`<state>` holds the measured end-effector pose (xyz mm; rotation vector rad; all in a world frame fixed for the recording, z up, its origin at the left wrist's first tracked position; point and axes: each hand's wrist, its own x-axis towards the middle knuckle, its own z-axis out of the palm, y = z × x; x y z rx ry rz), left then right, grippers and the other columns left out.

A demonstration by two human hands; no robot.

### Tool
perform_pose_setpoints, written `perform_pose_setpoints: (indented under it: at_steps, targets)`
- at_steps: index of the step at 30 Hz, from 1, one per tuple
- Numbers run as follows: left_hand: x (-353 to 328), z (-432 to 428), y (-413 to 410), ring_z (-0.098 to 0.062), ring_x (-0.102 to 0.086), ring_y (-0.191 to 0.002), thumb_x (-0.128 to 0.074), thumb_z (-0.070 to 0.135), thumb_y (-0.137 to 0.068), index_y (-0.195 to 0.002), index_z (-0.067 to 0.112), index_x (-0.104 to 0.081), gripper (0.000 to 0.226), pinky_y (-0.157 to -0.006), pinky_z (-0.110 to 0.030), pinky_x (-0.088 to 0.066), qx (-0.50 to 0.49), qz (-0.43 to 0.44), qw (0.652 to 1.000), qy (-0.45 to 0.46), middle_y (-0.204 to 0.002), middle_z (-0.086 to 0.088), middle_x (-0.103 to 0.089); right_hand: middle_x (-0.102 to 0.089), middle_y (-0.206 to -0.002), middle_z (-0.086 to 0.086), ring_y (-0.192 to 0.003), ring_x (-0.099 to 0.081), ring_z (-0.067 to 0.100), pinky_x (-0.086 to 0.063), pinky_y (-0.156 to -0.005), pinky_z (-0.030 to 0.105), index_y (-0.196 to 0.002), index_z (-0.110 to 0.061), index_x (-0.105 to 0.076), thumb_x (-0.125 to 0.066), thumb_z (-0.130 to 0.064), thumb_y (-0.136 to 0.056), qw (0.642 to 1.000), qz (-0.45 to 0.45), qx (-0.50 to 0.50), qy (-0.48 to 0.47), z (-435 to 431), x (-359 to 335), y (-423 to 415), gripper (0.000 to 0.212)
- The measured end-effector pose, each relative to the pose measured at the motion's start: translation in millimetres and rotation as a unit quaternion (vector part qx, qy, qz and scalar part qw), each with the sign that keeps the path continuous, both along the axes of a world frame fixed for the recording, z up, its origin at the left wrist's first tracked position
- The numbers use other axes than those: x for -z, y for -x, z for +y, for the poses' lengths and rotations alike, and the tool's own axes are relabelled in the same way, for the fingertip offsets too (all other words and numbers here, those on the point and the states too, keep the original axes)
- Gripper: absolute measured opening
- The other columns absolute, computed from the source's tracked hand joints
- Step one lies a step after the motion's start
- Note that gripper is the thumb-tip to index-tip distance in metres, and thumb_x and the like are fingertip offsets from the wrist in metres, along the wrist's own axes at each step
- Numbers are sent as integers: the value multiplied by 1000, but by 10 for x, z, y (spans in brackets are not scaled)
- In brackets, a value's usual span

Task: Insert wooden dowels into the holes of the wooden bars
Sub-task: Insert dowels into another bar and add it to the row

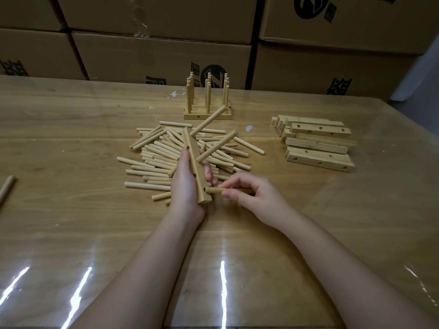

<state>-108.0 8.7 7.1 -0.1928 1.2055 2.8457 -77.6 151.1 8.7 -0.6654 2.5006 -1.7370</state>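
My left hand (184, 184) grips a wooden bar (194, 160) held on edge above the table, pointing away from me. Two dowels (209, 121) stick out of the bar's far holes toward the right. My right hand (249, 193) pinches a third dowel (213, 190), whose tip sits at the bar's nearest hole. Under and behind the hands lies a loose pile of dowels (164, 150). A stack of drilled bars (318, 143) lies to the right.
Finished bars with upright dowels (207, 100) stand at the back centre. A single dowel (7, 188) lies at the left edge. Cardboard boxes (161, 55) wall off the far side of the glossy wooden table (71, 129).
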Motion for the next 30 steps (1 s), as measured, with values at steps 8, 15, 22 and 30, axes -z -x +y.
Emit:
perform_pose_setpoints:
  at_steps: [8, 15, 22, 30]
  targets:
    - [-12, 21, -18, -13, -36, -36, -34, 45, -100, -93, 11, -54, 39, -40, -22, -38, -4, -1, 1000, 19, -42, 0, -39, -65, -88, -29, -87, -61, -4, -47, -78, 21, -89, -35, -67, -67, -24, -84, 998, 26, 19, -62, 15, 1, 13, 13]
    - [14, 22, -14, -13, -37, -36, -33, 44, -100, -92, 11, -55, 41, -40, -22, -38, -10, 8, 998, 57, -41, -1, -38, -62, -83, -29, -82, -57, -9, -45, -71, 16, -94, -26, -69, -68, -25, -83, 986, 89, 38, -136, 19, -61, -14, 10]
    - [52, 34, -7, -13, -39, -37, -28, 43, -102, -93, 12, -54, 41, -40, -22, -40, -23, 45, 991, 128, -42, 0, -40, -58, -89, -24, -87, -54, 2, -46, -75, 29, -96, -27, -68, -65, -29, -85, 962, 154, 48, -221, 32, -141, -45, 12]
    - [57, 43, -12, -12, -38, -37, -29, 42, -102, -93, 12, -53, 39, -40, -20, -39, -30, 58, 984, 167, -42, 0, -39, -68, -93, -14, -88, -57, 8, -46, -73, 30, -95, -24, -69, -66, -29, -84, 940, 208, 57, -264, 31, -183, -84, 12]
